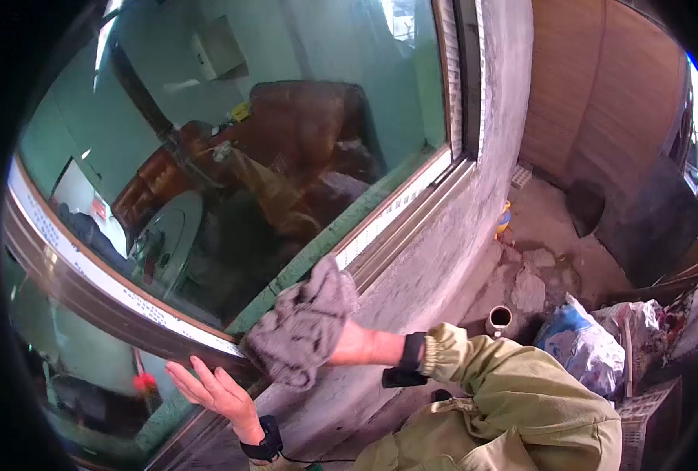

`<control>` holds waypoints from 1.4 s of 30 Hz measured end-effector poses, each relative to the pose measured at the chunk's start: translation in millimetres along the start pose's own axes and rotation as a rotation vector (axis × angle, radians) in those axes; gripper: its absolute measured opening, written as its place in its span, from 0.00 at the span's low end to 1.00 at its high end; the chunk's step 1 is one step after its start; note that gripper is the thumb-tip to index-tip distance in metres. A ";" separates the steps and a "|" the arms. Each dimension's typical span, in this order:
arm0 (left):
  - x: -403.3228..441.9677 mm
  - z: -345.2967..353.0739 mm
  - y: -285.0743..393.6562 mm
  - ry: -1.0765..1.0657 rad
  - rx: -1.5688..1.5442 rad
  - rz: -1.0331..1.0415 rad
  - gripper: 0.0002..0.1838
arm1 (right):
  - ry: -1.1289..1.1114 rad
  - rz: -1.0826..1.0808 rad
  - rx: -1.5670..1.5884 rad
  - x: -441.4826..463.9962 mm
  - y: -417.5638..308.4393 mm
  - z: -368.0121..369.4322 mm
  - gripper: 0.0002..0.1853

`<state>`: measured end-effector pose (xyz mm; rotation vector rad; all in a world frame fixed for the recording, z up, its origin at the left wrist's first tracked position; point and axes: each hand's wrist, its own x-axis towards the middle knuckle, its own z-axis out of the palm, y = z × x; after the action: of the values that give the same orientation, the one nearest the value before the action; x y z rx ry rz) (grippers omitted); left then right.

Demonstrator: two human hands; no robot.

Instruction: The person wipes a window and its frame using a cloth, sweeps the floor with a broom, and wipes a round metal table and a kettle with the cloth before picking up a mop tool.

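Note:
A grey-brown cloth (298,326) is bunched over the fingers of my right hand (349,343). With it, that hand presses on the lower corner of the window frame (200,334); the fingers themselves are hidden under the cloth. My left hand (219,394) is open, its fingers stretched out and holding nothing. It is close to the frame and the lower left pane; whether it touches them I cannot tell. The large window pane (231,259) is above both hands, with a brown sofa showing through or mirrored in it.
A rough grey wall (435,267) runs right of the window. On the ground stand a mug-like container with dark contents (499,320) and a blue-and-white plastic bag (584,345). Broken stones (528,286) and a dark sheet (647,220) lie farther off, by a brown wooden panel (600,86).

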<state>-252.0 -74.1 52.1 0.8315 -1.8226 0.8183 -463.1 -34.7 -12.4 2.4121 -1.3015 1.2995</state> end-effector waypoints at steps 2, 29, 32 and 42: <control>-4.4 -1.0 -3.0 -0.016 0.002 0.007 0.20 | -0.064 0.036 -0.084 -9.5 8.9 -13.7 0.24; -6.8 12.1 -5.3 0.160 -0.152 0.086 0.13 | -0.240 0.401 -0.723 -38.7 10.5 -49.4 0.14; -7.8 5.7 -6.0 0.082 -0.130 0.054 0.13 | -0.050 0.021 -0.321 6.7 -60.4 29.6 0.12; -9.6 -1.8 -7.1 0.018 0.013 -0.003 0.13 | -0.075 0.194 -0.296 4.0 -40.8 -29.8 0.25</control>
<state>-242.2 -74.7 45.1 0.8326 -1.8015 0.8332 -451.3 1.8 20.7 2.1937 -1.6525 0.9790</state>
